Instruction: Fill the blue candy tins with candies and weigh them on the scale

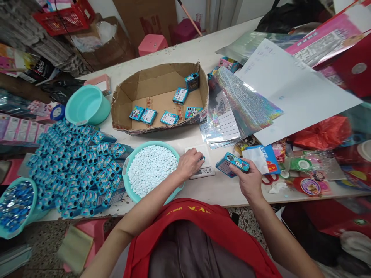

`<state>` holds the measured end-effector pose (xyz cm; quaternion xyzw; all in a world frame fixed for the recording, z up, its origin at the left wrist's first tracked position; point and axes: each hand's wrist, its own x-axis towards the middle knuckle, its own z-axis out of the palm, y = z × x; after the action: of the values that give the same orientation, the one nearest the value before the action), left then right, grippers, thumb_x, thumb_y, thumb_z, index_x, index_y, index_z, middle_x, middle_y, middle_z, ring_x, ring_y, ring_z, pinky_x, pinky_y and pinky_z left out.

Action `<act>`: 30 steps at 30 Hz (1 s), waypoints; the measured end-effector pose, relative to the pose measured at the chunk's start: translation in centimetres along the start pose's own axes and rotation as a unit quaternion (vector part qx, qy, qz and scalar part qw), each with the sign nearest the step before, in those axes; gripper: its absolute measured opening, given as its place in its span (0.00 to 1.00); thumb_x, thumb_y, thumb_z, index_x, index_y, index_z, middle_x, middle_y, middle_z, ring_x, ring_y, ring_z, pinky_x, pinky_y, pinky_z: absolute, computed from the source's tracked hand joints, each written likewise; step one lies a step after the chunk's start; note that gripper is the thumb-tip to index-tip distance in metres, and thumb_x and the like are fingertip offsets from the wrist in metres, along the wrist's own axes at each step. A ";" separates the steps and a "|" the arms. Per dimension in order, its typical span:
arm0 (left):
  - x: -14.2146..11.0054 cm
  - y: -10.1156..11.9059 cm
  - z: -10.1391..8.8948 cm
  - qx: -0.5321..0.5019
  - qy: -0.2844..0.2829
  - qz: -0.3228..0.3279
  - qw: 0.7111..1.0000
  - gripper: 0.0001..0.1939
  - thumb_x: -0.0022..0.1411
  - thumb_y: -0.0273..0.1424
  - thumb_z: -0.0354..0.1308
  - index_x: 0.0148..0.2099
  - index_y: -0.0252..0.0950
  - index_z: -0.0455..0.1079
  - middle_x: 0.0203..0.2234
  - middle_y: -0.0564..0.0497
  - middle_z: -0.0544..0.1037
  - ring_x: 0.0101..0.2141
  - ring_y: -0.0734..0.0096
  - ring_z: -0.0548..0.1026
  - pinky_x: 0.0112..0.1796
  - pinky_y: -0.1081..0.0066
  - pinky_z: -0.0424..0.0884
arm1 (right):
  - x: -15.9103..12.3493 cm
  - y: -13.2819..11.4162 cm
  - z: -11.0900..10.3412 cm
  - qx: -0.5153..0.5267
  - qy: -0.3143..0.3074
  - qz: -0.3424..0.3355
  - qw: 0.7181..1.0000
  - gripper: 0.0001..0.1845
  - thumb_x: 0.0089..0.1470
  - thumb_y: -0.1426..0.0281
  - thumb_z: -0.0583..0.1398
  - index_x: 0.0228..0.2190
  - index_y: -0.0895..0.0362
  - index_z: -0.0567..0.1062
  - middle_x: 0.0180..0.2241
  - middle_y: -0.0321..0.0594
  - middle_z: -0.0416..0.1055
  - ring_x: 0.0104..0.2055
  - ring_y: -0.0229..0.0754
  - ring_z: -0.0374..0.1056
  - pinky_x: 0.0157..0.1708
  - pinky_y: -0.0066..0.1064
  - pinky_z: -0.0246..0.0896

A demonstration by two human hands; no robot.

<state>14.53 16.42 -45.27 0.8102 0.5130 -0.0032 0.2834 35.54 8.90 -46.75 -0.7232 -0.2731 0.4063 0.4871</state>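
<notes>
My right hand grips a small blue printed box, tilted above the table, with the thumb across its near face. Over a white digital scale is my left hand, its fingers bent together. Something small and bluish shows at those fingertips, too small to name. Just left of the scale stands a turquoise basin full of small pale candy-like pieces; my left forearm crosses its right side. Beyond it, a low cardboard box holds several blue boxes like the one in my right hand.
Many blue boxes stand packed together on the left. Near them are a turquoise basin and a tub of shiny blue pieces. Holographic sheets and a white sheet lie to the right. Red-handled scissors lie beyond my right hand.
</notes>
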 end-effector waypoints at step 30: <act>-7.9 -10.9 -3.1 0.004 -0.007 -0.273 0.962 0.10 0.55 0.25 0.51 0.39 0.36 0.70 0.35 0.46 0.76 0.37 0.62 0.73 0.35 0.69 0.63 | 0.2 0.2 0.4 0.024 -0.002 0.025 0.999 0.27 0.29 0.61 0.72 0.34 0.56 0.74 0.30 0.35 0.73 0.31 0.40 0.67 0.33 0.33 0.66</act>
<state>0.88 14.73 -45.31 0.6409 0.7123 -0.0882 0.2722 35.30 9.21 -47.13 -0.7173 -0.2457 0.4264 0.4933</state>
